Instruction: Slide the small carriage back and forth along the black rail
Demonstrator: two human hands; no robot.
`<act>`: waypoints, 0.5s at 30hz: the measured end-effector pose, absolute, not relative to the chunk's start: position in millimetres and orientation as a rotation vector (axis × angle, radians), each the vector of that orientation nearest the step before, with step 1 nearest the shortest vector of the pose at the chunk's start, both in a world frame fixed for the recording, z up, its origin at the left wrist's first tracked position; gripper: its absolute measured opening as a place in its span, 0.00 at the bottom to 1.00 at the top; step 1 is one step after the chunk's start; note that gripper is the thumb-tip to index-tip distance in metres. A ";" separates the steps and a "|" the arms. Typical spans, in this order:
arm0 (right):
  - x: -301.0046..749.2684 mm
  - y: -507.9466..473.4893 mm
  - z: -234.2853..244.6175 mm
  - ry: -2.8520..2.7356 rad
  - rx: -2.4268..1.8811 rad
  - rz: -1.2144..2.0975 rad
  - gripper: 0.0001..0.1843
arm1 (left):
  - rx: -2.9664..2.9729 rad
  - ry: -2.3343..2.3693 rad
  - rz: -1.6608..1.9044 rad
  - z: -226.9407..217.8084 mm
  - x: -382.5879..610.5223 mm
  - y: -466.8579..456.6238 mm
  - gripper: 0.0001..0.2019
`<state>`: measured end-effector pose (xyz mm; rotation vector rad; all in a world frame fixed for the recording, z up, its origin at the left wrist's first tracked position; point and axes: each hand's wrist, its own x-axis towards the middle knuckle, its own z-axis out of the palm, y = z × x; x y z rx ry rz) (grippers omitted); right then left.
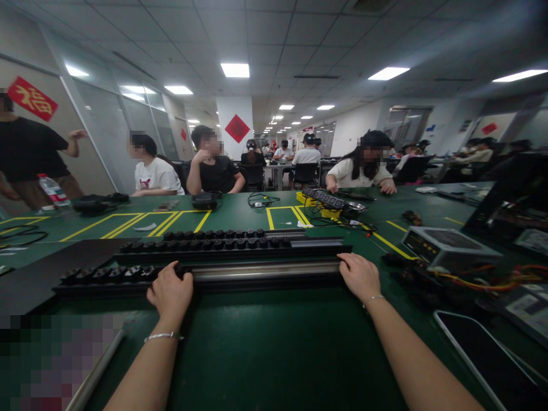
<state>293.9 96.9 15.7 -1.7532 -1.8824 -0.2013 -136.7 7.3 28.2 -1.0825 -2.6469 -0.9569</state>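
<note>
A long dark rail [265, 271] with a silvery strip lies crosswise in front of me. Along its left part sits a row of small black pieces [107, 275]. My left hand [171, 290] is closed at the right end of that row, thumb and fingers around one black piece [185, 269], partly hidden. My right hand [360, 275] grips the rail's right end, its fingertips over the edge. Just behind lies a second rail [317, 251], also lined with black pieces over most of its length.
To the right are a metal power supply unit [449, 251] with loose cables and a phone [483, 359]. A power strip [323, 198] lies on a yellow box farther back. A metal bar [96, 371] is at lower left. People sit across the green table [274, 354].
</note>
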 end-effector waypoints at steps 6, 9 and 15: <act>292.7 96.0 16.7 -1.888 -1.763 -0.222 0.20 | -1.084 -2.647 -0.947 28.3 -136.8 7.5 0.23; 292.0 95.9 16.9 -1.882 -1.769 -0.228 0.20 | -1.094 -2.653 -0.917 28.4 -136.6 7.9 0.23; 292.3 96.0 16.7 -1.882 -1.770 -0.229 0.20 | -1.111 -2.668 -0.893 28.5 -137.2 8.3 0.22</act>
